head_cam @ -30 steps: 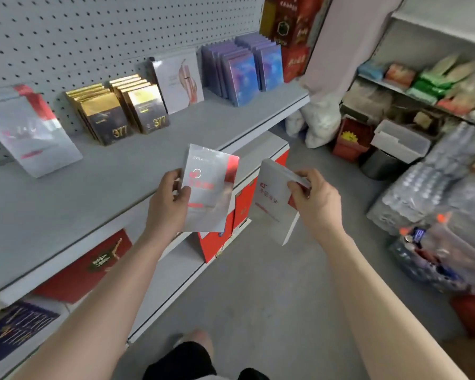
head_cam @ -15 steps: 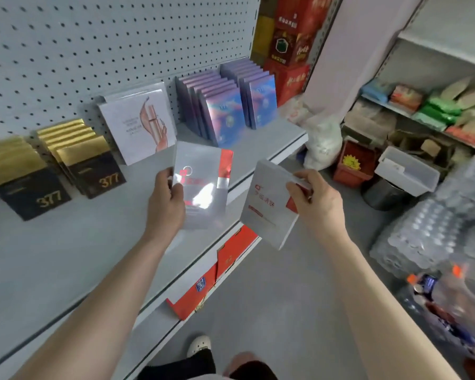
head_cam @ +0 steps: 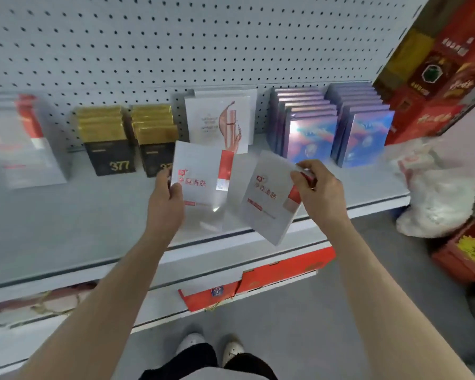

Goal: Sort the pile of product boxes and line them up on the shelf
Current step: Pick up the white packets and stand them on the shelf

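Observation:
I hold two flat silver boxes with red print, one in each hand, above the grey shelf (head_cam: 66,229). My left hand (head_cam: 166,204) grips the left silver box (head_cam: 200,174) by its left edge, nearly upright. My right hand (head_cam: 320,193) pinches the right silver box (head_cam: 266,198) at its upper right corner, tilted clockwise. Along the pegboard stand a matching silver box (head_cam: 19,144) at far left, two rows of gold-and-black boxes (head_cam: 107,138), a white box with a lipstick picture (head_cam: 217,122), and two rows of iridescent purple boxes (head_cam: 313,130).
Red and gold cartons (head_cam: 436,78) are stacked at the shelf's right end. A white plastic bag (head_cam: 436,198) and a red crate (head_cam: 466,250) lie on the floor to the right. Red boxes (head_cam: 258,281) sit on the lower shelf. My feet (head_cam: 211,346) stand before it.
My view has turned to face the shelf squarely. Both hands have carried their silver boxes forward over the shelf, and the right box has turned its printed face toward me.

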{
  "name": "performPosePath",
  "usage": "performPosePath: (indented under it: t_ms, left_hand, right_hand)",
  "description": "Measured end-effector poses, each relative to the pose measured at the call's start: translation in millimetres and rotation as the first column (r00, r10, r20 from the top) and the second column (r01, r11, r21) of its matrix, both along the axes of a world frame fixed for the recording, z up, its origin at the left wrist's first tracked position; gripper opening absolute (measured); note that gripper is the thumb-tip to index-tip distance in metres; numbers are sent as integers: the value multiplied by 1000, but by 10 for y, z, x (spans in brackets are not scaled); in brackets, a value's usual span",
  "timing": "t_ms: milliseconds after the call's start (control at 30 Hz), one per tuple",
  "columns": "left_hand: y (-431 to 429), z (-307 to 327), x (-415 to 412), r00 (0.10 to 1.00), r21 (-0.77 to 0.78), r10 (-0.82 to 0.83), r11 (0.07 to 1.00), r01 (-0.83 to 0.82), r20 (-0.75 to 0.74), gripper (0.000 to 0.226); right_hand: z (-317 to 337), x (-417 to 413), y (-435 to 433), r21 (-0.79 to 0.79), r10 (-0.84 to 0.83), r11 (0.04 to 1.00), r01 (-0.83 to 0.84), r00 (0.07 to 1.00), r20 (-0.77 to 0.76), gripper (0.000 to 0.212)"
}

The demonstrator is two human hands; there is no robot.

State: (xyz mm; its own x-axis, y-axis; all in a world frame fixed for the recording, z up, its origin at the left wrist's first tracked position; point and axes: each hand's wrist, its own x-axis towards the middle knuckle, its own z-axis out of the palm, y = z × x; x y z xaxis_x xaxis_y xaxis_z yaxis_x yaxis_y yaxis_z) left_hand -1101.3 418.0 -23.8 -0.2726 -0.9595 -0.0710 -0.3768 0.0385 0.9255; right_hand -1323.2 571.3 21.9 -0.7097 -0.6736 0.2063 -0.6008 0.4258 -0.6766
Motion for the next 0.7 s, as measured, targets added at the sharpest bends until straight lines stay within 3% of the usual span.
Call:
performPosePath:
  t_ms: [200,400,700]
  left_hand:
    - [9,-31,544,978,-27,209,977,-210,-24,34]
    - [-112,-89,1357,895,-6,439,898,-441,-82,37]
    - [-679,-105,2737,802,15,594,804,-594,-63,37]
  right_hand:
    - [-68,158,-490,-20,236,972,-236,972,17,21]
    - [-93,763,-1165,-49,456,889,-456,890,-22,20]
    - [-49,2128,-2316,-6,646,763,-646,763,-6,22]
